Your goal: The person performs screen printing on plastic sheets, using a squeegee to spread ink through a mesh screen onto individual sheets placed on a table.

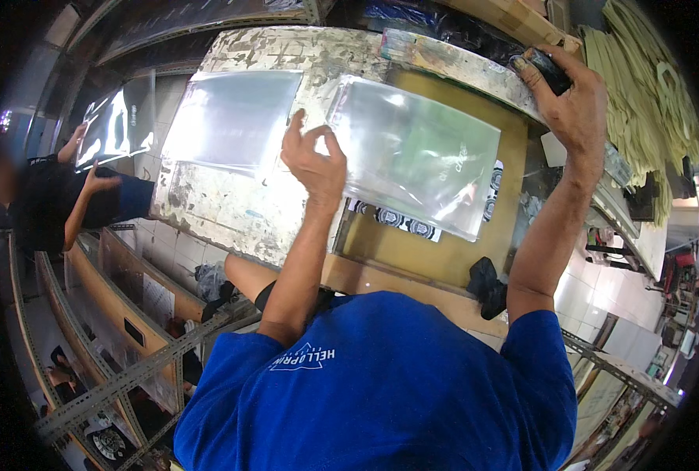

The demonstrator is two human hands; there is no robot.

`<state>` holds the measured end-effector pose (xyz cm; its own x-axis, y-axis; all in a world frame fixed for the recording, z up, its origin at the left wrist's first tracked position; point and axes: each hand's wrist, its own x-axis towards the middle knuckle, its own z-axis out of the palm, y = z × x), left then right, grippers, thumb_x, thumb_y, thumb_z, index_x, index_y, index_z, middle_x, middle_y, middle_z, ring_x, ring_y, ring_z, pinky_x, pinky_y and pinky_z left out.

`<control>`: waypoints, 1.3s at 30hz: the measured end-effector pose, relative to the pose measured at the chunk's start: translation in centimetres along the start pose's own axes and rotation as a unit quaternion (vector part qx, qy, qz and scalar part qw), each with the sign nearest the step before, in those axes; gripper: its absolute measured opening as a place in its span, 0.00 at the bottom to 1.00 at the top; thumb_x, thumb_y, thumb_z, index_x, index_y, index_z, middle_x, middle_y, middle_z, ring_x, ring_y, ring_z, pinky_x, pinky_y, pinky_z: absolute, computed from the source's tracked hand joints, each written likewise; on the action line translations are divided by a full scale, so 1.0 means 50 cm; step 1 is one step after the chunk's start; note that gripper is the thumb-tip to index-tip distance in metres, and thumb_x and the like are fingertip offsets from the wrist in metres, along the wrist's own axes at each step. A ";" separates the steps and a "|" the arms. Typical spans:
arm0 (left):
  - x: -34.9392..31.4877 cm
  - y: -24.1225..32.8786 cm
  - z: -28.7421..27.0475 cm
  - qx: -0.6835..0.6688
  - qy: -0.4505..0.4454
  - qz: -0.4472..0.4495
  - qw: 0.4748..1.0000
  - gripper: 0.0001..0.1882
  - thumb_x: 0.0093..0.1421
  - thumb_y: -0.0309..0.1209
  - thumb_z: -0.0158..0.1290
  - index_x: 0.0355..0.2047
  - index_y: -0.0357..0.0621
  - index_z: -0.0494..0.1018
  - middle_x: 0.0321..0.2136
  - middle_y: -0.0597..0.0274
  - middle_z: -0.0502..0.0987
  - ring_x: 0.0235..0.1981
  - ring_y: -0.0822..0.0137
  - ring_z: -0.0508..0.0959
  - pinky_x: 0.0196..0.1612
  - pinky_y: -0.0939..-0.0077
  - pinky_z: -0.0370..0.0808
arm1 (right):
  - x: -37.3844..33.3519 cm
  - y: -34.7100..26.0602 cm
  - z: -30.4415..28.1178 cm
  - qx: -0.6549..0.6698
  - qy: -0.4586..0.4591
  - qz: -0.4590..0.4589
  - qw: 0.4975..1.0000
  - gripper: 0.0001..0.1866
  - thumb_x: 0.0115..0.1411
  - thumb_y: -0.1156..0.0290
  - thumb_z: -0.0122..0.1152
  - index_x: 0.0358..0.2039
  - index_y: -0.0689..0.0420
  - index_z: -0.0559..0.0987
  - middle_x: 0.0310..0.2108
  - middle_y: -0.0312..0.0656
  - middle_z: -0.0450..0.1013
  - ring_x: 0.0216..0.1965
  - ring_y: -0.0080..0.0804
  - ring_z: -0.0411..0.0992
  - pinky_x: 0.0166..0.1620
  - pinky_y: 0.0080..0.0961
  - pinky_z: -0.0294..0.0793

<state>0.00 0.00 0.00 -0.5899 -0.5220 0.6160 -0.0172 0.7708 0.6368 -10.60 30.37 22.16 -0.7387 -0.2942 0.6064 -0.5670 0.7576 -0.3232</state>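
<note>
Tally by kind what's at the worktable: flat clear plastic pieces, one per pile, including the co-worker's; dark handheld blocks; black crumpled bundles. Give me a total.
Clear plastic pieces: 3 (left-hand pile, right-hand pile, raised piece)
Dark block in the right hand: 1
Black crumpled bundle: 1
Total: 5

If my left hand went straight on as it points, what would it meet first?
Your left hand would probably meet the left clear sheet near its far right corner; the hand's height above the stained table is unclear.
</note>
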 end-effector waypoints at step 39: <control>0.024 -0.110 -0.102 -0.349 -0.086 -0.186 0.914 0.37 0.61 0.18 0.57 0.69 0.41 0.59 0.48 0.54 0.77 0.41 0.69 0.79 0.44 0.78 0.78 | -0.141 -0.040 0.041 -0.045 0.023 -0.060 0.997 0.19 0.51 0.66 0.74 0.44 0.56 0.83 0.34 0.46 0.79 0.36 0.45 0.77 0.43 0.37 0.75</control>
<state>3.51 -6.73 -0.42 -0.7678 -0.5888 0.2527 0.2419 0.0988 0.9653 -5.00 29.72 17.06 -0.6497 -0.3603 0.6694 -0.6136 0.7683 -0.1821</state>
